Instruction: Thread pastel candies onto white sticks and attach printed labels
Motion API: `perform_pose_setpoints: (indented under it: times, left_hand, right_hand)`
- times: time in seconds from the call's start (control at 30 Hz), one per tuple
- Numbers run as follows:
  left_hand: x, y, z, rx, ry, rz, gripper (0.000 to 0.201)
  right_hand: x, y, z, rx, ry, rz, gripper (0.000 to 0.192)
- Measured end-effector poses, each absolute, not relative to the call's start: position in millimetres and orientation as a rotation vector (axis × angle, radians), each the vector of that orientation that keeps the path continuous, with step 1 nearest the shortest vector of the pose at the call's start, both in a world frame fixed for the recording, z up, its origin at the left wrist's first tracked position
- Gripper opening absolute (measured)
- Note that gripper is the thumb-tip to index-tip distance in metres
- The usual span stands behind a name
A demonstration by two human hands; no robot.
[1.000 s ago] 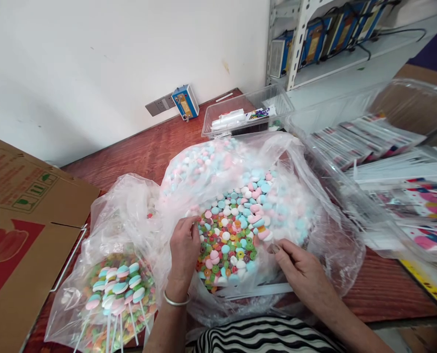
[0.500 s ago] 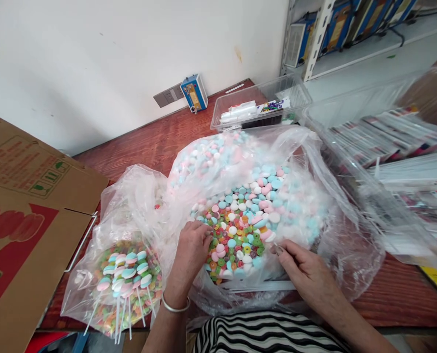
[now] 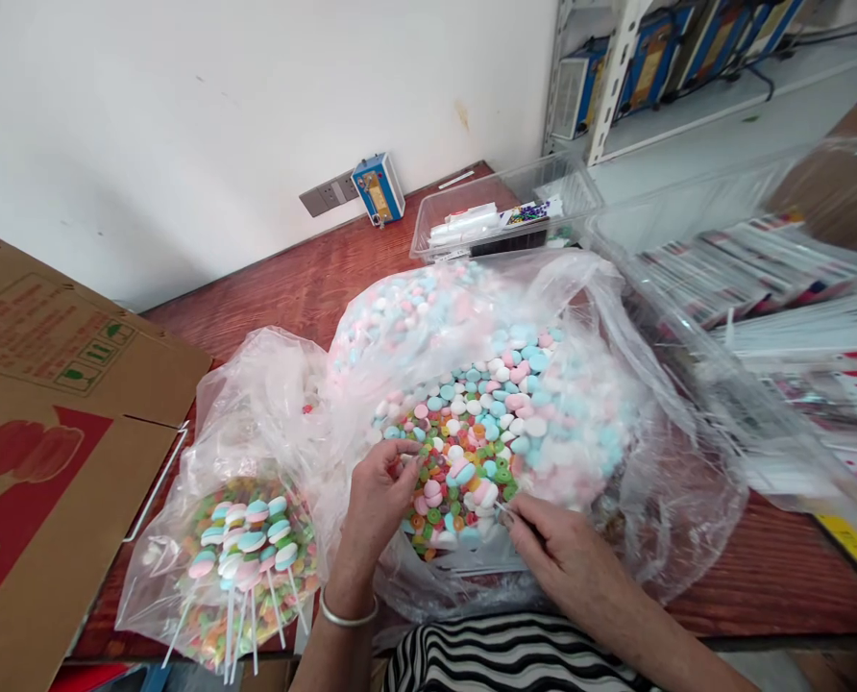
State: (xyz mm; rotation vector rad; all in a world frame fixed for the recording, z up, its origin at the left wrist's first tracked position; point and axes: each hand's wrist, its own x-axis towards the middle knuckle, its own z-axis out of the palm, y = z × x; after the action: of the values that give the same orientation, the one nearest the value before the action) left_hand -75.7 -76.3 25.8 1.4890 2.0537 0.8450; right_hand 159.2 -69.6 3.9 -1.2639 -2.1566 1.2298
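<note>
My right hand pinches a thin white stick at the lower right of the candy pile. Threaded on that stick is a candy skewer of pastel button candies, its far end pointing up and left. My left hand is closed in a pinch over the left edge of the pile; what its fingertips hold, if anything, is too small to make out. Between the hands lie small gummy rings in red, green, yellow and orange. Pink, blue and white button candies spread behind them in a clear plastic bag.
Several finished-looking candy skewers lie on another bag at left. A cardboard box stands at far left. Behind are a clear bin and a blue device by the wall. A larger bin of packets is at right.
My right hand has moved left, carrying the candy skewer toward the middle of the gummy rings. My left hand stays near the pile's left edge, its fingers shifted slightly.
</note>
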Motion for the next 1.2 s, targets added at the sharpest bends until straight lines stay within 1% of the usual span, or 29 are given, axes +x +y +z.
perform_pose_setpoints:
  times: [0.13,0.27,0.4,0.5,0.57,0.63,0.7,0.8,0.9,0.97,1.03,1.1,1.17,1.2]
  left_hand:
    - [-66,-77,34,1.251,1.815,0.937,0.020]
    - [-57,-77,32,1.191,1.671,0.965,0.020]
    - [-56,-79,33,1.383,1.626,0.986,0.016]
    - [-65,-79,38,1.410,1.653,1.028,0.027]
    - [-74,-79,41,1.449,1.735,1.028,0.027]
    - [-82,-79,42,1.608,1.845,0.925,0.019]
    - [-88,-79,40,1.804,1.941,0.747,0.016]
    - [-91,-80,33,1.996,1.990,0.506,0.020]
    - [-87,-81,23,2.064,1.994,0.389,0.024]
    - [-84,-80,19,2.043,2.019,0.430,0.020]
    - [-82,-79,18,1.942,2.055,0.569,0.017]
    - [-80,-79,22,1.719,2.046,0.759,0.014]
    - [-79,-78,27,1.432,1.925,0.919,0.012]
    - [-78,-78,30,1.301,1.838,0.974,0.014]
  right_hand:
    - [154,-69,8,-1.267,-2.201,1.227,0.027]
    - [153,-70,10,-1.294,-2.203,1.220,0.027]
    - [155,-70,6,-1.257,-2.145,1.231,0.026]
    - [157,-69,3,-1.181,-2.057,1.262,0.027]
    - [159,-67,3,-1.138,-2.006,1.278,0.028]
    - [161,-65,4,-1.126,-1.970,1.277,0.029]
    - [162,-64,5,-1.137,-1.952,1.264,0.030]
    - [162,-63,6,-1.155,-1.956,1.251,0.030]
    - [161,-63,4,-1.161,-1.968,1.243,0.030]
    - [160,-64,3,-1.160,-1.985,1.250,0.029]
    - [159,-66,2,-1.156,-2.015,1.267,0.028]
    - [157,-68,1,-1.150,-2.054,1.273,0.027]
    - [155,-70,-1,-1.143,-2.097,1.268,0.027]
    - [154,-70,-1,-1.139,-2.116,1.267,0.027]
